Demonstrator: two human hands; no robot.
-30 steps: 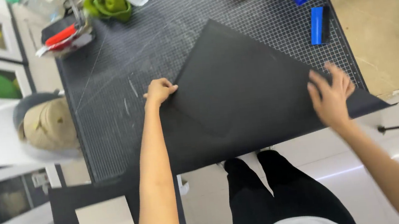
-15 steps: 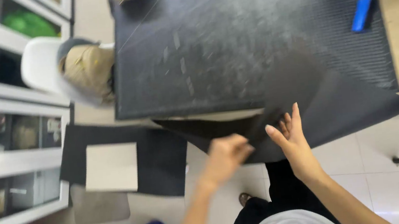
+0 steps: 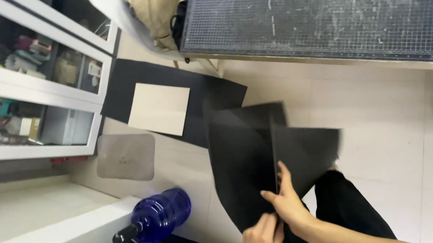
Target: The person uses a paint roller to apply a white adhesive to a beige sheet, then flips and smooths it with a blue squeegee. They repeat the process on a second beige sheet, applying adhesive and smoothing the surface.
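Two hands meet low in the head view: your right hand (image 3: 291, 208) pinches the black sheet (image 3: 264, 159), its grip clenched on the lower edge, and your left hand (image 3: 260, 238) closes on the same corner. Hanging off the desk (image 3: 323, 11) above the floor (image 3: 389, 112), the sheet could crease or slip.
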